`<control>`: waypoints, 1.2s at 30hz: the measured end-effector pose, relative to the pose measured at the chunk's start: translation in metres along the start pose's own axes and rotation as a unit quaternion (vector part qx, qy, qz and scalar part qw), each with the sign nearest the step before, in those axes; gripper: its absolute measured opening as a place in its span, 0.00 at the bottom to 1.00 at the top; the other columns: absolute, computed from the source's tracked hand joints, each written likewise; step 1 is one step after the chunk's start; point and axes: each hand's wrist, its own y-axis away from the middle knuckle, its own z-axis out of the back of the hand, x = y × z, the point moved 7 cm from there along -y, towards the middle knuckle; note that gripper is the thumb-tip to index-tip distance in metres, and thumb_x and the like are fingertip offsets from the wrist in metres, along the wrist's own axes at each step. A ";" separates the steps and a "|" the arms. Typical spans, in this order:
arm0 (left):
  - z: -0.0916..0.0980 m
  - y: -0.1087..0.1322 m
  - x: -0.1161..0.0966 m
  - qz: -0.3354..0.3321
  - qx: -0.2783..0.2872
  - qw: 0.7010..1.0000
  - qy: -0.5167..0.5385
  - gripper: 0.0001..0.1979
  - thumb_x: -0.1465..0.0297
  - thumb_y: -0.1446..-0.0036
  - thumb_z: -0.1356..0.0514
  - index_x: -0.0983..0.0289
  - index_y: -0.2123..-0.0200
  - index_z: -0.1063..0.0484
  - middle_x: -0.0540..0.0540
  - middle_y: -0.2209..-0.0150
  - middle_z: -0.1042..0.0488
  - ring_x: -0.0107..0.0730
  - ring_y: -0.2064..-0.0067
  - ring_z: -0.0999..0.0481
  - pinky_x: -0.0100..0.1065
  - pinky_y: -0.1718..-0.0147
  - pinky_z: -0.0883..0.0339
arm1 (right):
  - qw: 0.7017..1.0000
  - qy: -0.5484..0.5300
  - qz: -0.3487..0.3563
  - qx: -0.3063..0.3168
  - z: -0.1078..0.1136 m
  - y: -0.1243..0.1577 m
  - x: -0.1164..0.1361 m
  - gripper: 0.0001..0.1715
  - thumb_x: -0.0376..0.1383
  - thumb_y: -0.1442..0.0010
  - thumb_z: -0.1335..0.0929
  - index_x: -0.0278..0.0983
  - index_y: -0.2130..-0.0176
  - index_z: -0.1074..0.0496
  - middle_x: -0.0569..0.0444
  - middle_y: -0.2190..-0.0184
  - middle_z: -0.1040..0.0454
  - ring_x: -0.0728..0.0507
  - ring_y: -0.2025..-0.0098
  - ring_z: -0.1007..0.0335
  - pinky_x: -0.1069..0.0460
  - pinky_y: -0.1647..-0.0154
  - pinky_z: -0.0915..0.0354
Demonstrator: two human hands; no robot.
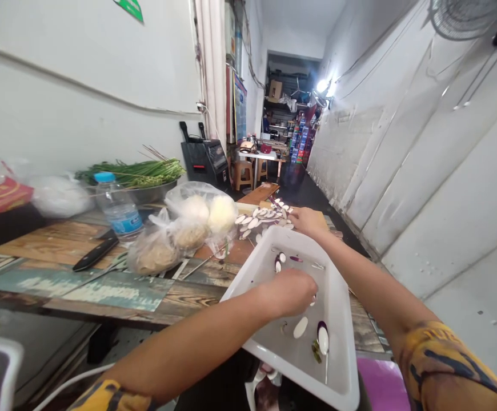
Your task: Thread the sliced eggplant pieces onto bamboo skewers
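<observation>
A white plastic tub (343, 365) juts over the table's near edge, with a few oval white slices with purple rims, such as one slice (323, 338), and a green scrap (316, 351) in it. Inside the tub my left hand (293, 291) is closed, its fingertips mostly hidden; a bit of white shows beside them. Beyond the tub's far right corner, my right hand (308, 221) has its fingers curled down by a pile of similar slices (259, 218). What it holds, if anything, is too small to make out.
On the wooden table (55, 240) are a black-handled knife (96, 253), a water bottle (120, 211), plastic bags of food (156, 251) and a metal bowl (154, 193) of green stalks. A white wall (403, 171) runs along the right.
</observation>
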 end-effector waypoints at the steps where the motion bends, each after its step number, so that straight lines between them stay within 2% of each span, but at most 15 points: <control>1: -0.002 0.000 0.001 0.000 0.005 1.000 -0.004 0.11 0.70 0.45 0.45 0.65 0.69 0.22 0.65 0.70 0.23 0.44 0.67 0.23 0.37 0.76 0.39 | 1.000 0.021 0.004 0.005 -0.006 -0.007 0.002 0.15 0.34 0.42 0.37 0.33 0.66 0.22 0.43 0.64 0.23 0.42 0.61 0.31 0.53 0.64 0.43; 4: -0.011 -0.001 0.003 -0.002 0.036 0.999 0.003 0.07 0.72 0.50 0.41 0.66 0.71 0.22 0.65 0.73 0.24 0.47 0.70 0.24 0.38 0.78 0.40 | 0.997 0.072 0.016 0.017 -0.022 -0.020 0.009 0.16 0.35 0.40 0.37 0.32 0.63 0.22 0.40 0.60 0.23 0.41 0.57 0.30 0.52 0.61 0.43; 6: -0.023 0.000 0.005 0.001 0.087 0.996 0.011 0.05 0.73 0.53 0.39 0.66 0.72 0.22 0.66 0.74 0.24 0.48 0.71 0.24 0.38 0.78 0.38 | 0.995 0.096 0.024 0.023 -0.026 -0.022 0.015 0.16 0.37 0.40 0.37 0.33 0.63 0.22 0.41 0.60 0.23 0.41 0.57 0.30 0.53 0.60 0.43; 8: -0.035 0.003 0.007 0.003 0.151 0.988 0.029 0.04 0.74 0.55 0.37 0.67 0.74 0.23 0.66 0.73 0.24 0.48 0.70 0.24 0.40 0.75 0.35 | 0.993 0.114 0.026 0.021 -0.021 -0.017 0.018 0.17 0.40 0.40 0.37 0.34 0.64 0.22 0.42 0.61 0.22 0.41 0.58 0.29 0.53 0.61 0.42; 10: -0.042 0.005 0.009 0.012 0.190 0.980 0.053 0.04 0.74 0.55 0.38 0.68 0.74 0.23 0.65 0.72 0.23 0.48 0.68 0.24 0.42 0.69 0.31 | 0.992 0.125 0.018 0.000 -0.005 -0.005 0.014 0.19 0.43 0.39 0.38 0.35 0.63 0.22 0.44 0.61 0.22 0.41 0.58 0.29 0.53 0.62 0.42; 13: -0.043 0.006 0.014 0.037 0.196 0.977 0.076 0.05 0.75 0.53 0.39 0.68 0.72 0.22 0.65 0.70 0.22 0.48 0.64 0.24 0.44 0.62 0.31 | 0.989 0.133 -0.019 -0.064 0.031 0.028 -0.017 0.25 0.44 0.35 0.44 0.36 0.56 0.24 0.44 0.58 0.23 0.41 0.57 0.29 0.53 0.64 0.41; 16: -0.038 0.006 0.019 0.052 0.182 0.980 0.052 0.08 0.74 0.51 0.41 0.68 0.68 0.22 0.67 0.65 0.22 0.49 0.61 0.24 0.43 0.62 0.31 | 0.978 0.129 -0.103 -0.132 0.059 0.076 -0.075 0.31 0.43 0.33 0.50 0.33 0.53 0.26 0.44 0.61 0.22 0.41 0.60 0.28 0.53 0.66 0.41; 17: -0.035 0.005 0.022 0.061 0.172 0.983 0.034 0.10 0.74 0.50 0.41 0.69 0.66 0.22 0.68 0.64 0.22 0.50 0.60 0.24 0.42 0.63 0.31 | 0.974 0.131 -0.132 -0.127 0.060 0.094 -0.096 0.31 0.42 0.33 0.50 0.33 0.53 0.26 0.44 0.64 0.22 0.42 0.62 0.27 0.53 0.67 0.41; 19: -0.028 0.005 0.028 0.091 0.144 0.985 0.001 0.11 0.73 0.47 0.43 0.70 0.64 0.22 0.69 0.63 0.23 0.51 0.59 0.24 0.41 0.63 0.32 | 0.971 0.145 -0.172 -0.087 0.050 0.127 -0.130 0.26 0.41 0.35 0.45 0.34 0.55 0.25 0.46 0.66 0.22 0.42 0.64 0.27 0.53 0.69 0.42; 21: -0.018 0.006 0.036 0.139 0.109 0.984 -0.011 0.11 0.73 0.46 0.44 0.70 0.63 0.23 0.68 0.63 0.23 0.50 0.58 0.24 0.39 0.62 0.33 | 0.971 0.153 -0.179 -0.036 0.031 0.155 -0.150 0.20 0.40 0.38 0.40 0.35 0.59 0.23 0.47 0.66 0.22 0.43 0.65 0.27 0.53 0.70 0.42; 23: -0.008 0.008 0.043 0.185 0.075 0.980 -0.010 0.11 0.73 0.45 0.45 0.69 0.64 0.24 0.68 0.62 0.23 0.48 0.58 0.24 0.38 0.60 0.33 | 0.974 0.155 -0.166 0.005 0.012 0.176 -0.156 0.16 0.39 0.41 0.37 0.36 0.63 0.22 0.48 0.65 0.22 0.44 0.65 0.28 0.54 0.69 0.42; 25: 0.000 0.011 0.048 0.212 0.072 0.975 -0.011 0.10 0.72 0.46 0.44 0.69 0.64 0.24 0.68 0.61 0.23 0.48 0.57 0.25 0.38 0.58 0.34 | 0.975 0.160 -0.150 0.035 -0.004 0.187 -0.154 0.15 0.39 0.41 0.37 0.36 0.65 0.22 0.48 0.65 0.23 0.44 0.64 0.29 0.54 0.67 0.43; 30: 0.017 0.011 0.062 0.233 0.137 0.962 -0.034 0.12 0.70 0.47 0.44 0.69 0.63 0.23 0.69 0.59 0.24 0.50 0.57 0.25 0.40 0.59 0.34 | 0.972 0.182 -0.142 0.047 -0.015 0.189 -0.146 0.17 0.36 0.39 0.40 0.34 0.65 0.23 0.47 0.63 0.24 0.44 0.62 0.31 0.53 0.67 0.45; 33: 0.029 0.007 0.074 0.244 0.140 0.959 -0.041 0.13 0.69 0.47 0.45 0.68 0.63 0.22 0.66 0.59 0.24 0.46 0.56 0.26 0.35 0.58 0.35 | 0.969 0.195 -0.147 0.048 -0.013 0.185 -0.144 0.18 0.35 0.40 0.41 0.33 0.66 0.23 0.45 0.64 0.23 0.44 0.64 0.30 0.53 0.69 0.46; 36: 0.027 0.001 0.085 0.251 0.132 0.959 -0.016 0.15 0.70 0.47 0.45 0.68 0.61 0.22 0.66 0.58 0.24 0.45 0.56 0.26 0.34 0.58 0.36 | 0.967 0.202 -0.148 0.046 -0.010 0.183 -0.142 0.18 0.34 0.40 0.41 0.33 0.67 0.23 0.45 0.65 0.23 0.43 0.64 0.30 0.53 0.70 0.46</control>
